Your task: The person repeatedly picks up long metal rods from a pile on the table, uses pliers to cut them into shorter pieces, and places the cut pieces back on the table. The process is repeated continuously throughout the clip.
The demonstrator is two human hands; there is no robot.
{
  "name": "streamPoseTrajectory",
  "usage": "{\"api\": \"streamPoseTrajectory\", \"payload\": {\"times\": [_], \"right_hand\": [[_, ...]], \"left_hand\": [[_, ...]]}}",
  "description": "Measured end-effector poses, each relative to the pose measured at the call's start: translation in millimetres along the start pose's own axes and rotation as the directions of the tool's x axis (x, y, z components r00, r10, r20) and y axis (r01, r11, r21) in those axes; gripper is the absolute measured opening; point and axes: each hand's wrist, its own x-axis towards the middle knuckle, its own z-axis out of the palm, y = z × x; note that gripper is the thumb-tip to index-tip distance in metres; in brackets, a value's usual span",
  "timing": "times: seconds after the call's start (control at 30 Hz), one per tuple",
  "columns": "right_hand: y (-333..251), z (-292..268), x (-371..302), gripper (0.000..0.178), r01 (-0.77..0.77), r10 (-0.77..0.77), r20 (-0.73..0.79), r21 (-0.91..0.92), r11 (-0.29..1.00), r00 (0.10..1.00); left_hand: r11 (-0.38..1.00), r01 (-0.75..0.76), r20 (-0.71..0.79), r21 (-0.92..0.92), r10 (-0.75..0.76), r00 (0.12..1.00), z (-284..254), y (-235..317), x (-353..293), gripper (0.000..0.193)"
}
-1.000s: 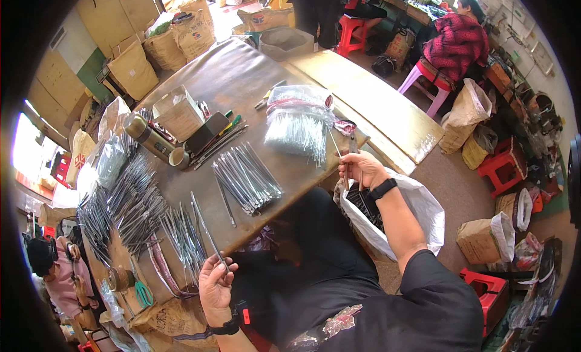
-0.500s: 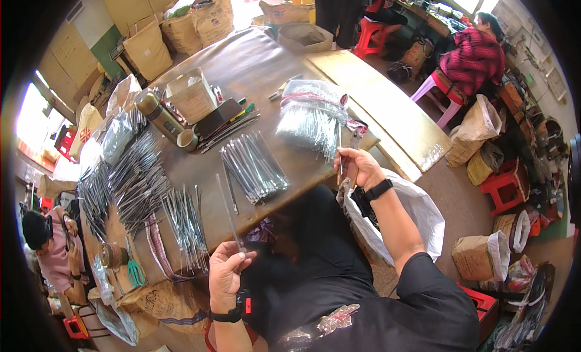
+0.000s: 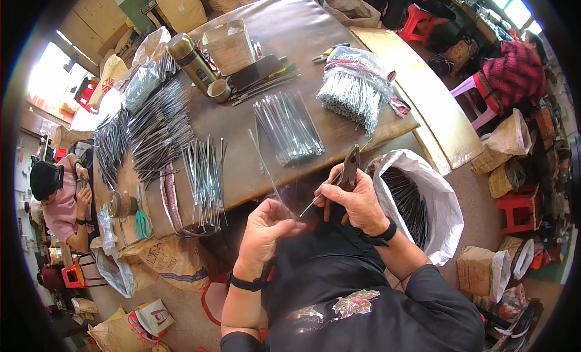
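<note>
My left hand (image 3: 264, 231) pinches a long thin metal rod (image 3: 265, 161), which slants up and away over the table edge. In my right hand (image 3: 361, 201) is a pair of pliers (image 3: 349, 166), jaws upward and handles hanging below the palm. Between the right fingertips and the left hand runs a second thin rod (image 3: 310, 205); its tip comes close to the left fingers, and I cannot tell if it touches the long rod. Both hands hover over my lap, in front of the table (image 3: 242, 192). Ahead lies a neat row of metal rods (image 3: 289, 128).
Right of my hands stands a white sack (image 3: 445, 201) of dark rods. A plastic-wrapped rod bundle (image 3: 351, 95) lies at the table's right. Leftward are rod piles (image 3: 158, 131), a thermos (image 3: 192, 61), a cup (image 3: 219, 90), a box (image 3: 229, 46) and green scissors (image 3: 142, 224). Another person (image 3: 60, 195) sits far left.
My right hand has moved from beside the wrapped bundle toward my left hand, bringing the pliers and a thin rod. My left hand has risen slightly rightward. The whole view has shifted.
</note>
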Motion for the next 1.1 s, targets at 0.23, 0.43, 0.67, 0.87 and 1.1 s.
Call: {"api": "streamPoseTrajectory", "payload": {"times": [0.23,0.43,0.67,0.87,1.1], "right_hand": [[12.8,16.5,-5.4,0.01,0.112,-0.116,-0.014,-0.17,0.979,0.993],[17.7,20.4,-11.3,0.009,0.012,-0.019,-0.024,-0.261,0.965,1.0],[25.5,32.1,-12.6,0.024,0.091,-0.098,-0.044,-0.14,0.986,0.994],[16.3,10.7,1.4,0.02,0.083,-0.103,-0.157,-0.127,0.988,0.982],[23.8,-3.9,2.9,0.025,-0.141,0.137,-0.047,-0.091,0.986,0.989]], "left_hand": [[0.997,-0.076,-0.012,0.012,0.076,0.997,0.5,-1.1,-6.4,0.019],[0.988,-0.143,0.001,0.052,0.143,0.99,0.6,-3.1,-3.9,0.018],[0.989,-0.109,-0.071,0.096,0.116,0.991,-5.6,-1.2,-5.5,0.017],[0.976,-0.091,-0.028,0.198,0.099,0.995,-11.7,-2.5,-8.3,0.026],[0.968,0.102,0.084,0.228,-0.124,0.989,6.3,-0.5,-6.2,0.028]]}}
